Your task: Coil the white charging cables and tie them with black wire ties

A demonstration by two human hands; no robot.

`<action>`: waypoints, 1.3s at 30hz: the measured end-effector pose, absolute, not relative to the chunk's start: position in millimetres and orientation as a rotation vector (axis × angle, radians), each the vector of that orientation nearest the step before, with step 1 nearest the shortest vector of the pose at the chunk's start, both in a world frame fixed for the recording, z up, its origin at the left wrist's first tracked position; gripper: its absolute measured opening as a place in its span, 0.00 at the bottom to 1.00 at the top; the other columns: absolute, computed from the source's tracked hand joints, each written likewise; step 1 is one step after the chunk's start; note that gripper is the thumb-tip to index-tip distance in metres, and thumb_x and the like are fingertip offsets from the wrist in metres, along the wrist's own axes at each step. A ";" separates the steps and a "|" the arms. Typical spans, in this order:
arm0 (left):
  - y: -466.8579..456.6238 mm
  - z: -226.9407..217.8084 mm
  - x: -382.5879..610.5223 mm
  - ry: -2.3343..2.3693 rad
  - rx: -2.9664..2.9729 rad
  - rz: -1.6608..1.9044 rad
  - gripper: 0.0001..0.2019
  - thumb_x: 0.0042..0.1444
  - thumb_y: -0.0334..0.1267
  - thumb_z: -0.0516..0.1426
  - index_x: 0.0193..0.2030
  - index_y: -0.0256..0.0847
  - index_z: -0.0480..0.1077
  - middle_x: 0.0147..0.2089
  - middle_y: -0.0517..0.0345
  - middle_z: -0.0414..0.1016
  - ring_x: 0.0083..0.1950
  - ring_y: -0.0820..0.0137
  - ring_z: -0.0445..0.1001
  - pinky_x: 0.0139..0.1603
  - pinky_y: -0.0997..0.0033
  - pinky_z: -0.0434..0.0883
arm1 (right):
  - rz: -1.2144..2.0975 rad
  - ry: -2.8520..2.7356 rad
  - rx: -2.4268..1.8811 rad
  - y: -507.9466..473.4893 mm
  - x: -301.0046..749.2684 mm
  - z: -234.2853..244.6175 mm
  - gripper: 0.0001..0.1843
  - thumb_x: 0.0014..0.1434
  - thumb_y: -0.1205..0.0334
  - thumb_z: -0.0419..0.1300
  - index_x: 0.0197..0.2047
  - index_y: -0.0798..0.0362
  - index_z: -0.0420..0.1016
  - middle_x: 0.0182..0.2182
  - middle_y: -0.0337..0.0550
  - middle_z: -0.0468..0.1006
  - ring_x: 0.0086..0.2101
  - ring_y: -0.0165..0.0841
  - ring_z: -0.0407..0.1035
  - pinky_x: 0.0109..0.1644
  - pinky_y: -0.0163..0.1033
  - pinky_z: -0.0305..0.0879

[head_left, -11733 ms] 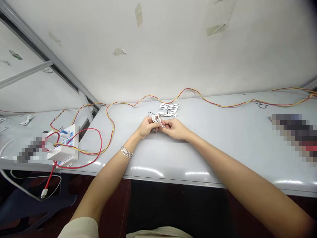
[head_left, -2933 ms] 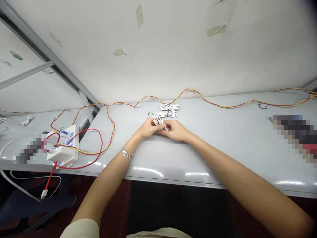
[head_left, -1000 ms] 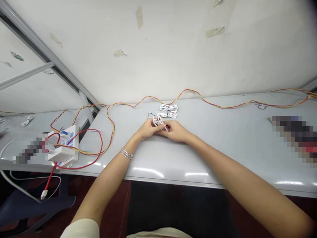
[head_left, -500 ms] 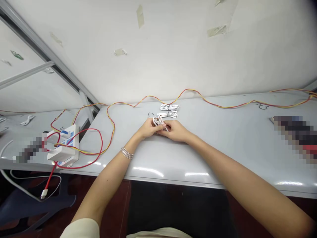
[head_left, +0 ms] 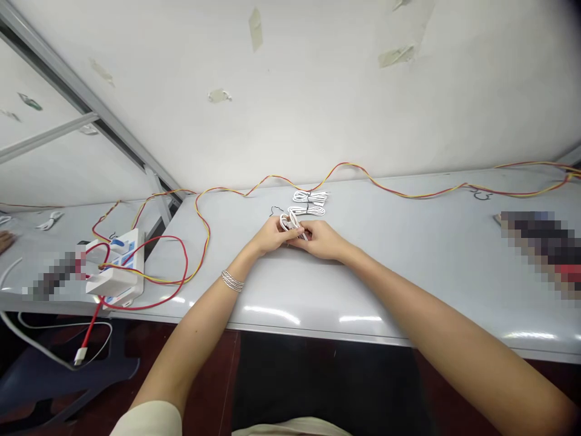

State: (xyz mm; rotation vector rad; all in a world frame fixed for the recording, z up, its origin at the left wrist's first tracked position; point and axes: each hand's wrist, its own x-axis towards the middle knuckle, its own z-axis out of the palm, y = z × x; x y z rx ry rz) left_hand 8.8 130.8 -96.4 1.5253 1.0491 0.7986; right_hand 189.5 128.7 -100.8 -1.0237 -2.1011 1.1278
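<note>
Left-hand fingers (head_left: 296, 232) and thumb close narrowly on a small looped coil of smooth white cable (head_left: 290, 220), the thumb lying straight across its near side and pointing toward the opposite hand. The right hand (head_left: 323, 239) meets it from the other side, its fingers curled and its thumb directed inward against the lower part of the same coil; the tips partly overlap and are too small to separate. The coil sits between both hands, nearer the desk's back edge than its front edge. Both palms face inward; whether either hand rests on the surface cannot be told.

The left hand (head_left: 270, 236) continues into a forearm ringed by a silver multi-strand bracelet (head_left: 232, 281). The two forearms cross the front edge of the glossy grey desk (head_left: 390, 260) and converge, forming an inverted V.

Just beyond the fingers, toward the back edge, lie two flat white cable bundles with black ties (head_left: 309, 197), one behind the other. A bent thin black wire (head_left: 275, 210) lies just beyond the left hand. A twisted red-and-yellow wire (head_left: 345, 163) runs along the back edge.
</note>
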 end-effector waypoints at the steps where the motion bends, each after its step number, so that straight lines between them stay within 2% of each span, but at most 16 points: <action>1: 130.9 -96.5 8.7 1.044 1.537 0.797 0.18 0.52 0.49 0.66 0.35 0.33 0.76 0.32 0.52 0.77 0.34 0.70 0.74 0.36 0.71 0.69 | 1.128 -2.101 -1.021 128.8 189.6 -101.0 0.15 0.57 0.51 0.62 0.33 0.56 0.74 0.29 0.40 0.74 0.29 0.30 0.62 0.35 0.35 0.56; 7: 130.6 -96.8 8.4 1.010 1.565 0.792 0.18 0.54 0.49 0.65 0.36 0.33 0.76 0.32 0.53 0.77 0.33 0.71 0.73 0.35 0.72 0.69 | 1.119 -2.102 -1.020 129.3 190.1 -102.4 0.14 0.57 0.51 0.62 0.34 0.56 0.75 0.29 0.40 0.74 0.29 0.30 0.62 0.35 0.35 0.56; 14: 129.8 -93.8 10.8 1.030 1.548 0.798 0.20 0.49 0.51 0.67 0.34 0.33 0.76 0.29 0.54 0.75 0.33 0.68 0.74 0.35 0.71 0.70 | 1.102 -2.101 -1.033 129.0 190.0 -102.4 0.15 0.56 0.51 0.62 0.33 0.56 0.74 0.27 0.39 0.72 0.29 0.29 0.61 0.33 0.35 0.55; 23: 130.6 -96.1 9.3 0.992 1.563 0.796 0.19 0.53 0.51 0.65 0.35 0.32 0.75 0.32 0.53 0.76 0.33 0.71 0.73 0.35 0.72 0.69 | 1.151 -2.089 -1.018 129.8 190.1 -102.9 0.15 0.57 0.51 0.61 0.33 0.56 0.74 0.28 0.39 0.74 0.29 0.30 0.63 0.34 0.35 0.57; 32: 129.5 -94.1 10.0 0.999 1.531 0.792 0.19 0.53 0.51 0.65 0.33 0.33 0.72 0.26 0.59 0.70 0.26 0.76 0.65 0.27 0.75 0.63 | 1.209 -2.085 -0.986 130.6 189.8 -102.3 0.12 0.61 0.56 0.57 0.37 0.56 0.75 0.35 0.44 0.79 0.35 0.33 0.70 0.40 0.36 0.62; 36: 130.8 -95.4 10.2 0.968 1.526 0.825 0.18 0.53 0.49 0.65 0.34 0.33 0.72 0.27 0.58 0.71 0.26 0.76 0.65 0.27 0.74 0.63 | 1.136 -2.113 -1.005 129.8 190.1 -99.5 0.12 0.62 0.60 0.55 0.37 0.56 0.78 0.32 0.41 0.77 0.30 0.30 0.65 0.36 0.35 0.58; 39: 132.2 -97.9 11.5 0.938 1.454 0.875 0.16 0.53 0.48 0.64 0.35 0.33 0.73 0.32 0.53 0.76 0.26 0.77 0.65 0.27 0.74 0.63 | 1.076 -2.103 -1.013 129.4 189.6 -99.0 0.12 0.62 0.59 0.56 0.37 0.55 0.79 0.29 0.39 0.74 0.27 0.28 0.60 0.34 0.35 0.54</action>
